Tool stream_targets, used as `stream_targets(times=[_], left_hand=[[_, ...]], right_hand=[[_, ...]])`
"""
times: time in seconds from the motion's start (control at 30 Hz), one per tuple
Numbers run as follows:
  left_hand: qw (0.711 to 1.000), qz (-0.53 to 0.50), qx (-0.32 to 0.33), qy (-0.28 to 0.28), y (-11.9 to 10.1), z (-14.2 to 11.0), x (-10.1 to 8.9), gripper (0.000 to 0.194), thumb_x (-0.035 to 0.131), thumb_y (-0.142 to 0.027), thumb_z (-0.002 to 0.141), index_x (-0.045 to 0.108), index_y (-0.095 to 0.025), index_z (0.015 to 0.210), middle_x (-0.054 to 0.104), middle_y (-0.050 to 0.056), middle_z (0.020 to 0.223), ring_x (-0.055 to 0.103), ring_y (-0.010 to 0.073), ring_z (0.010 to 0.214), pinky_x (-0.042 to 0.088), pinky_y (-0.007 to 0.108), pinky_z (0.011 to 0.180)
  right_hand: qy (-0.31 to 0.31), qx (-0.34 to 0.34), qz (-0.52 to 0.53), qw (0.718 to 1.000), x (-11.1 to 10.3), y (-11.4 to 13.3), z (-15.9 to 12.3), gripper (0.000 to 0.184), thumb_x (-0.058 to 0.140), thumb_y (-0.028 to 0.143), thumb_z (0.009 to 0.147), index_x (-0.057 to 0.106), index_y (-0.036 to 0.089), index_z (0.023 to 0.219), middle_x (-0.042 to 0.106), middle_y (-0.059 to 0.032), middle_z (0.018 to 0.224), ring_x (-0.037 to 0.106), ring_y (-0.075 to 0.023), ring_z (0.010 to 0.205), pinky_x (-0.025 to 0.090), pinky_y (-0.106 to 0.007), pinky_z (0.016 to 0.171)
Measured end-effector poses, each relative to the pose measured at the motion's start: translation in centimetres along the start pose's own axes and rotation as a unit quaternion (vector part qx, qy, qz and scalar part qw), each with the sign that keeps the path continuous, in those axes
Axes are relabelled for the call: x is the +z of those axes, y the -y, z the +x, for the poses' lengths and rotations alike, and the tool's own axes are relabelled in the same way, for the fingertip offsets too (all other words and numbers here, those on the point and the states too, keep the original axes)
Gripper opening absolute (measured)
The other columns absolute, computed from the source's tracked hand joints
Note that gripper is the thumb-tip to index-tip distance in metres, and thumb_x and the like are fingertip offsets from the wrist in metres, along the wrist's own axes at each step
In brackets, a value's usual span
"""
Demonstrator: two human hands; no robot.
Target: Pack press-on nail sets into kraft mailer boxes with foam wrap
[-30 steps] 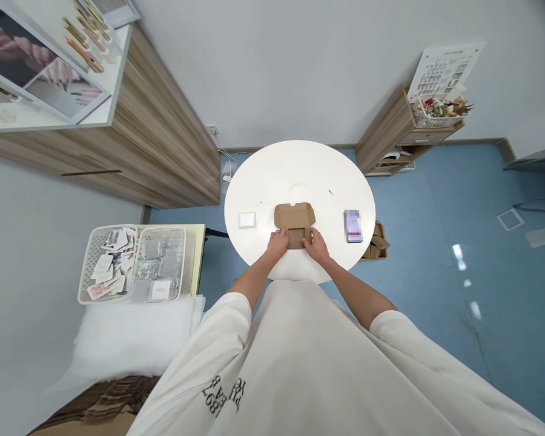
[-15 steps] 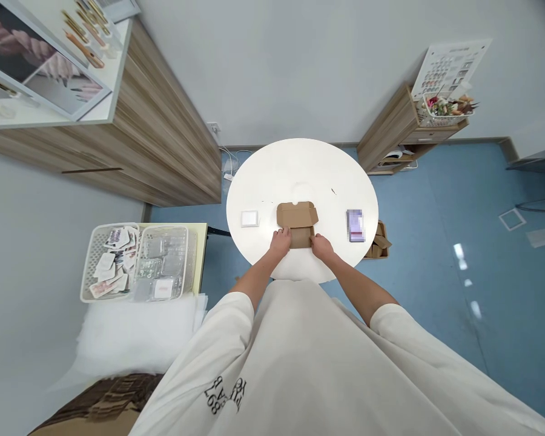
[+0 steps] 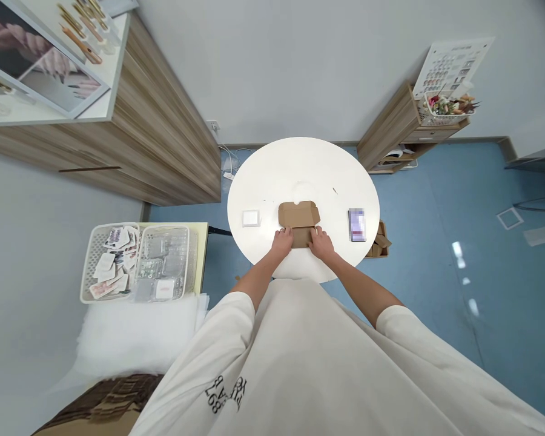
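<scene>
The right hand (image 3: 322, 243) has shifted slightly up the right side of the brown cardboard box (image 3: 301, 235) since half a second ago, while the left hand (image 3: 281, 241) stays at its left side. Both hands' fingers are curled at the edges, though I cannot tell whether either pinches the wall. Lying on the white round table (image 3: 300, 162), the plain box is shallow, its notched, winged lid opened away from the person.

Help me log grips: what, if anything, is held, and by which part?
The open cardboard box, by its sides: left hand at left, right hand at right.
</scene>
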State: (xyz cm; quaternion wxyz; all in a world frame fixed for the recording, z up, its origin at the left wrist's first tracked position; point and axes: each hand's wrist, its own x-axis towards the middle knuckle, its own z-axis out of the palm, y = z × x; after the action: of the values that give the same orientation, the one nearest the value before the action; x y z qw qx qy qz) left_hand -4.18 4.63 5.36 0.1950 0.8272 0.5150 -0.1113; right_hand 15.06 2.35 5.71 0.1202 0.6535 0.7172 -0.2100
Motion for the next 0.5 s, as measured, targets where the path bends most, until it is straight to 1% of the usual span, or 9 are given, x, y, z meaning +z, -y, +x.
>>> stream_targets(times=[0.07,0.13,0.23,0.37,0.43,0.5], left_hand=[[1.0,0.007,0.001,-0.001,0.1,0.0,0.1,0.082,0.078,-0.018,0.076,0.04,-0.013,0.149,0.049,0.021,0.136,0.052,0.0344,0.117,0.038,0.042,0.094],[1.0,0.015,0.004,-0.001,0.2,-0.1,0.1,0.082,0.078,-0.019,0.077,0.04,-0.015,0.149,0.048,0.02,0.139,0.052,0.034,0.117,0.038,0.041,0.094],[1.0,0.012,0.005,-0.004,0.3,-0.2,0.1,0.083,0.079,-0.021,0.076,0.039,-0.015,0.149,0.047,0.02,0.14,0.052,0.0332,0.117,0.038,0.041,0.094],[1.0,-0.008,0.001,-0.006,0.5,-0.4,0.2,0.085,0.078,-0.021,0.077,0.036,-0.017,0.152,0.047,0.019,0.141,0.053,0.0329,0.117,0.039,0.04,0.093],[1.0,-0.021,0.005,-0.012,0.7,-0.8,0.4,0.086,0.077,-0.022,0.078,0.034,-0.019,0.153,0.046,0.018,0.144,0.053,0.0333,0.118,0.04,0.041,0.095],[0.998,-0.042,0.018,-0.034,1.2,-1.3,0.5,0.083,0.073,-0.028,0.083,0.031,-0.02,0.155,0.042,0.018,0.15,0.052,0.0341,0.121,0.039,0.042,0.098]], right_hand=[[-0.003,-0.022,-0.003,1.0,-0.3,0.2,0.2,0.069,0.064,0.037,0.09,0.032,0.022,0.15,0.028,-0.0179,0.158,0.047,-0.0335,0.12,0.045,-0.042,0.093],[0.01,-0.038,-0.013,0.999,-0.5,0.3,0.5,0.08,0.068,0.034,0.087,0.027,0.024,0.154,0.023,-0.0167,0.162,0.045,-0.0346,0.122,0.044,-0.043,0.095],[0.026,-0.043,-0.029,0.998,-0.7,0.5,1.0,0.084,0.069,0.03,0.085,0.024,0.023,0.156,0.028,-0.0168,0.16,0.045,-0.0348,0.122,0.043,-0.044,0.097],[0.041,-0.049,-0.036,0.997,-0.9,0.4,1.4,0.089,0.073,0.033,0.083,0.024,0.022,0.156,0.032,-0.0179,0.158,0.046,-0.0346,0.122,0.042,-0.044,0.097],[0.045,-0.049,-0.043,0.997,-1.0,0.5,1.5,0.088,0.073,0.032,0.082,0.025,0.022,0.155,0.033,-0.0181,0.157,0.047,-0.0342,0.121,0.042,-0.044,0.097],[0.048,-0.044,-0.05,0.997,-1.0,0.6,1.5,0.084,0.072,0.029,0.083,0.027,0.021,0.154,0.034,-0.0183,0.156,0.049,-0.0339,0.12,0.043,-0.044,0.096]])
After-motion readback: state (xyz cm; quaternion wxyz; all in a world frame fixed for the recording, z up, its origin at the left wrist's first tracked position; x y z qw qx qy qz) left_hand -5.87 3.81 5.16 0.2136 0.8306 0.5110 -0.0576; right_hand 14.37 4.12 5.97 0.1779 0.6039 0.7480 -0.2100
